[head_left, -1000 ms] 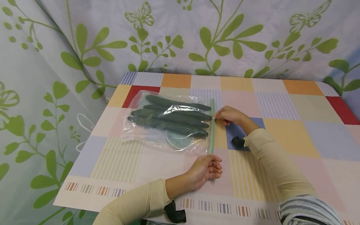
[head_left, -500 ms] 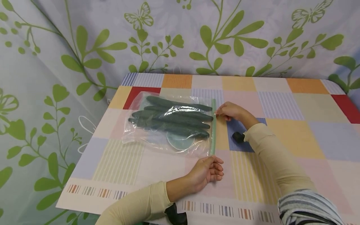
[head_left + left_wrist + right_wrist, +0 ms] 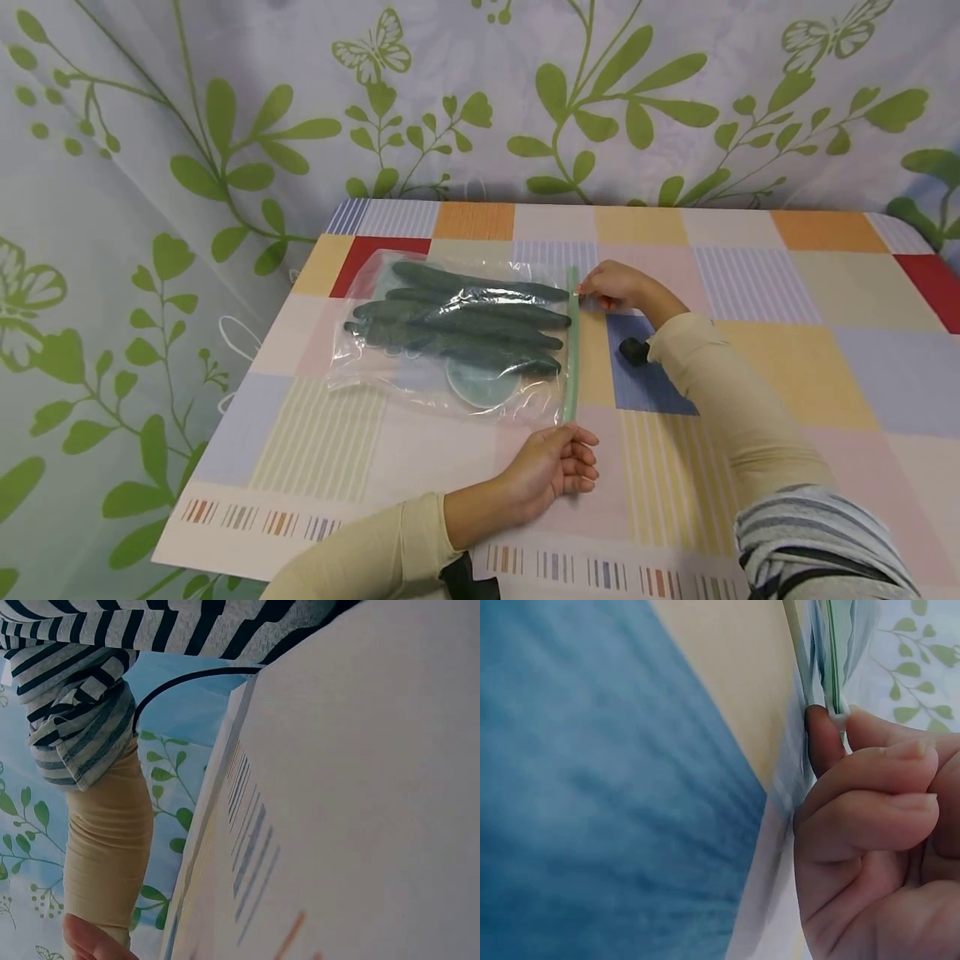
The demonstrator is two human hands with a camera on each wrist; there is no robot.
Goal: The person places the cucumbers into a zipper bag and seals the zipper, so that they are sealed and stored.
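A clear zip bag (image 3: pixel 360 375) lies flat on the table, with several dark green cucumbers (image 3: pixel 480 346) side by side inside. Its green zip strip (image 3: pixel 573 367) runs along the right edge. At the near end of that strip, my left hand (image 3: pixel 543 475) pinches the bag's corner between thumb and forefinger, the other fingers loosely curled. My right hand (image 3: pixel 622 287) pinches the strip near its far end. Close up in the right wrist view, thumb and forefinger hold a small pale slider (image 3: pixel 841 720) on the zip. Only a fingertip (image 3: pixel 94 941) shows in the left wrist view.
A patchwork-patterned cloth (image 3: pixel 750 283) covers the table. Behind it hangs a leaf-printed curtain (image 3: pixel 480 100). A white cord (image 3: pixel 236 333) loops beside the left table edge. Black wrist mounts (image 3: pixel 634 351) sit on both sleeves.
My right hand has slid along the zip strip toward its far end. The left hand keeps its pinch at the near corner. The head view has shifted slightly.
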